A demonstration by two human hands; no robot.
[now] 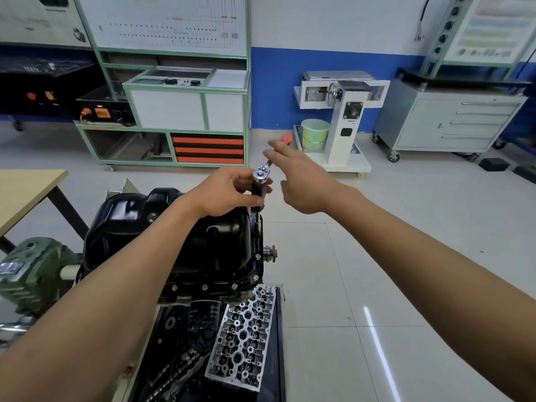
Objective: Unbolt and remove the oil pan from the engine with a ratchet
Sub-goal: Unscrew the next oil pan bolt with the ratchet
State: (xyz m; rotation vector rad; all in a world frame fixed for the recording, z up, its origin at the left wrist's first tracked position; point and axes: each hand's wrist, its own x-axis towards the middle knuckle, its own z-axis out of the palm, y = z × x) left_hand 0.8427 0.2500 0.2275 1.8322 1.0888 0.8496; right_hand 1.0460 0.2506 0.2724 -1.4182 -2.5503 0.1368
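Head view: the black oil pan [174,236] sits left of centre in the frame, bottom up on the engine [177,298], with a row of bolts [204,286] showing along its near flange. At its right edge, the ratchet [262,173] stands upright on a long extension that reaches down to the flange. The left hand [229,192] comes in from the lower left, with its fingers curled round the black shaft just under the chrome ratchet head. The right hand [301,181] lies over the handle with its fingers stretched nearly straight and the thumb loose below. The orange handle tip pokes out past the fingertips, and I cannot tell whether the fingers press on it. In the lower middle, an aluminium cylinder head [246,335] lies tilted beside an oil filter [203,311]. A wooden table [26,187] is at the left edge, and a grey tool cabinet [452,120] is at the upper right.
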